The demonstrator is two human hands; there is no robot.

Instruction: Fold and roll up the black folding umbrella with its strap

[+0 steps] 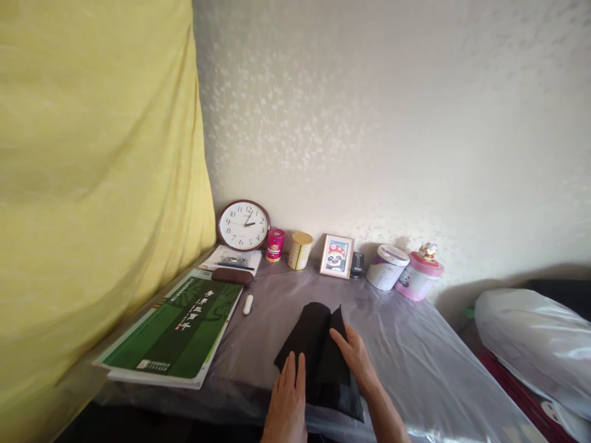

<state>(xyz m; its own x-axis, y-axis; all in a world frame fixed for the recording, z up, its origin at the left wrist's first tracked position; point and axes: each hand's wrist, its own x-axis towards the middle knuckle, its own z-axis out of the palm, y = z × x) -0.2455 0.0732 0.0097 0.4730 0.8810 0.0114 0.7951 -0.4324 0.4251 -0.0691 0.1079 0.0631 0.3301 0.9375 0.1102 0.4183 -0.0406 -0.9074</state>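
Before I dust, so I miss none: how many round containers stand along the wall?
4: a pink tin right of the clock, a yellow canister beside it, then, past the picture frame, a white-lidded tub and a pink-lidded tub. Others may be hidden.

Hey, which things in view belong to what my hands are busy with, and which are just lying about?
In hand:
folded black sheet
your left hand, on its left side
your right hand, at its right flap

Apparently just lying about:
clock
green book
brown case
white stick
pink tin
yellow tin
picture frame
purple-white tub
pink tub
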